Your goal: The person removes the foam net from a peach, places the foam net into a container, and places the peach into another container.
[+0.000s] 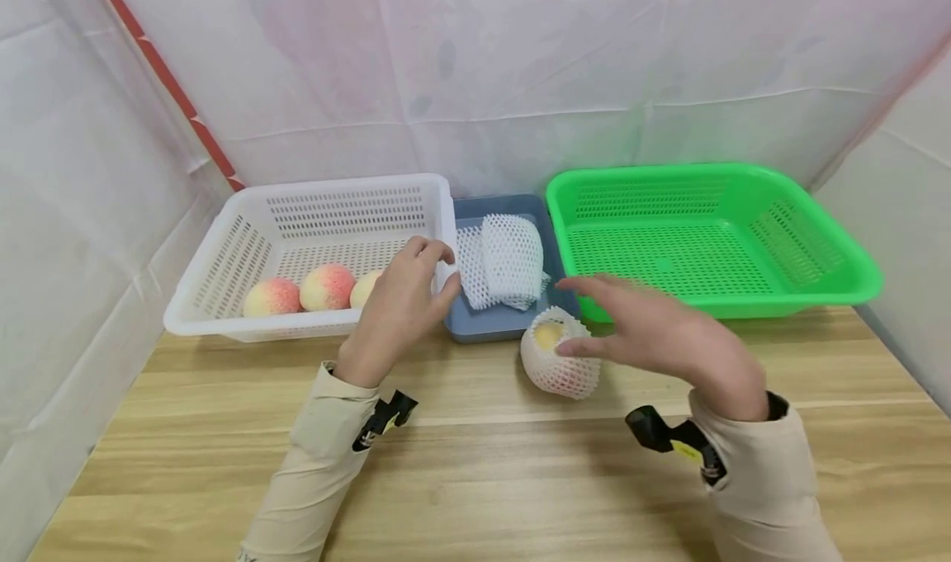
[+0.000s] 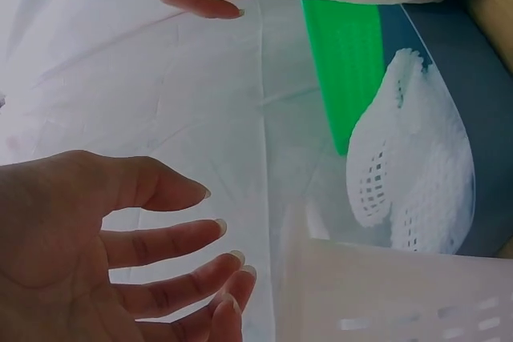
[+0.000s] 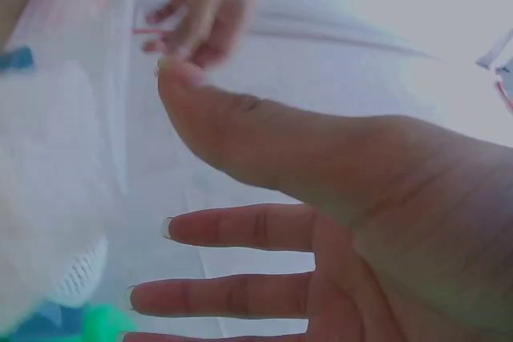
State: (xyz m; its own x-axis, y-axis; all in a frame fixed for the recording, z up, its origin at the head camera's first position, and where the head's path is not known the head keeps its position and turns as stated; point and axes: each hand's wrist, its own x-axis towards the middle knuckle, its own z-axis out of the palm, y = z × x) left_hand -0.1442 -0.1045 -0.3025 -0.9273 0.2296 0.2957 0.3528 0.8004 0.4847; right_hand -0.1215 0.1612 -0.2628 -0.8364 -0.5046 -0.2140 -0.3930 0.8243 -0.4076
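Observation:
A peach in a white foam net (image 1: 562, 374) sits on the wooden table in front of the blue-grey tray. Its yellow top shows through the net's opening. My right hand (image 1: 645, 324) is just right of it, fingers spread and thumb close to the net; whether they touch I cannot tell. Over the right front corner of the white basket (image 1: 260, 328) hovers my left hand (image 1: 396, 310), its fingers loosely bent around nothing. Two peaches (image 1: 328, 287) lie plainly visible in that basket, and a third is partly hidden behind the left hand.
Between the baskets, the blue-grey tray (image 1: 486, 328) holds folded white foam nets (image 1: 513, 258). A green basket (image 1: 743, 304) stands at the back right, with its slotted floor showing. White sheeting (image 1: 520, 75) hangs behind and along both sides.

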